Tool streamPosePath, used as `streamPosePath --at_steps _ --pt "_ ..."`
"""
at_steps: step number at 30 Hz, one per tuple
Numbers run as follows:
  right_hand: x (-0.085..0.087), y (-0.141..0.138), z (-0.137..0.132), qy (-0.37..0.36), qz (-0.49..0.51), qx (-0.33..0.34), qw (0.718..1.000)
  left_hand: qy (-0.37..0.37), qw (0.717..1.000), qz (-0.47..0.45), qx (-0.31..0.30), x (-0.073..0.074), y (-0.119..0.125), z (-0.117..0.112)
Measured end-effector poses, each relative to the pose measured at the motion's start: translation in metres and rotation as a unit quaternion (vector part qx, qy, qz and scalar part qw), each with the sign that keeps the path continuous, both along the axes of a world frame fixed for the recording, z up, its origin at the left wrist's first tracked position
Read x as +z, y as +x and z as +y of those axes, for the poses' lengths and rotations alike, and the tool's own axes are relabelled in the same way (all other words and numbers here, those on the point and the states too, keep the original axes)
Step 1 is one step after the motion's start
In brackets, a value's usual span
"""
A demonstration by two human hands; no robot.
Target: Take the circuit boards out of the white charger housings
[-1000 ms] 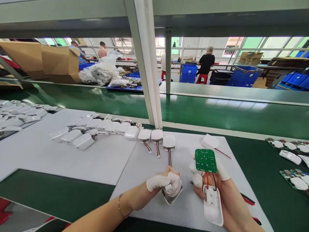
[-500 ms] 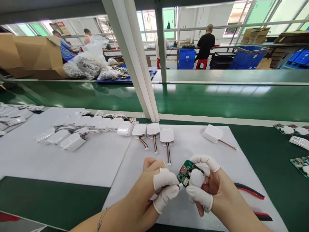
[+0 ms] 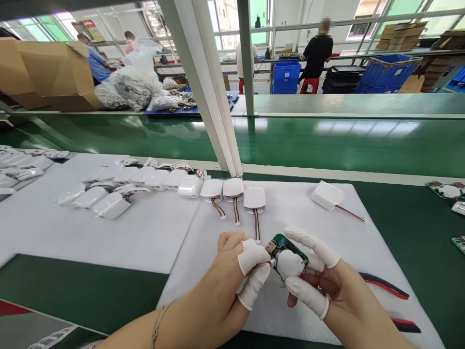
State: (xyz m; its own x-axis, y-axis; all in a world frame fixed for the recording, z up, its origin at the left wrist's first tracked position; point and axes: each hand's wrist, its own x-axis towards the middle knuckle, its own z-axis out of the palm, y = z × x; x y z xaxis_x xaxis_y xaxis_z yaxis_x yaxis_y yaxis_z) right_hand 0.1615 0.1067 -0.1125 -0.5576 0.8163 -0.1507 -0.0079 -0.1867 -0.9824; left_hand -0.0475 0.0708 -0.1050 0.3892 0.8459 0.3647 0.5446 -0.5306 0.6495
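My right hand, with white finger cots on several fingers, holds a green circuit board by its edges. A round white pad covers part of the board's face. The thumb and index finger of my left hand, also in finger cots, pinch a small white connector at the board's left edge. Whether the connector is seated in its socket, I cannot tell. Beyond my hands, white casings with multicoloured ribbon cables lie in a row.
Another white casing with a thin cable lies at the back right of the white mat. Red-and-black tool handles are beside my right wrist. Many finished-looking white units sit left. A slanted white post rises behind. Co-workers sit far back.
My left hand has brought the connector up against the board's edge. The board is turned slightly, and my right fingers have straightened somewhat. The camera view has tilted a little.
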Motion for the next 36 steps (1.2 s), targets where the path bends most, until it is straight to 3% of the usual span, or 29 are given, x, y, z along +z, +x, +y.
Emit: streamPosePath --at_steps 5,12,16,20,26,36 --pt "0.009 -0.001 0.005 0.058 -0.075 -0.011 0.995 0.008 1.0 0.01 0.002 -0.001 -0.001 0.0" --pt "0.016 -0.002 0.001 -0.005 -0.094 -0.009 0.996 -0.001 1.0 0.026 -0.001 -0.002 0.0 -0.002" --pt "0.017 0.0 0.0 0.011 -0.135 -0.022 0.991 -0.001 0.999 0.033 -0.003 -0.003 0.0 -0.001" --pt "0.015 0.002 0.001 0.014 -0.137 -0.007 0.99 -0.003 1.0 0.026 -0.001 -0.003 0.001 0.0" --pt "0.01 0.003 0.0 0.081 -0.137 0.015 0.987 0.006 1.0 0.028 0.008 -0.002 0.002 0.0" --pt "0.0 0.007 -0.001 0.069 -0.22 0.02 0.973 -0.016 0.999 0.046 -0.003 -0.005 0.002 0.001"
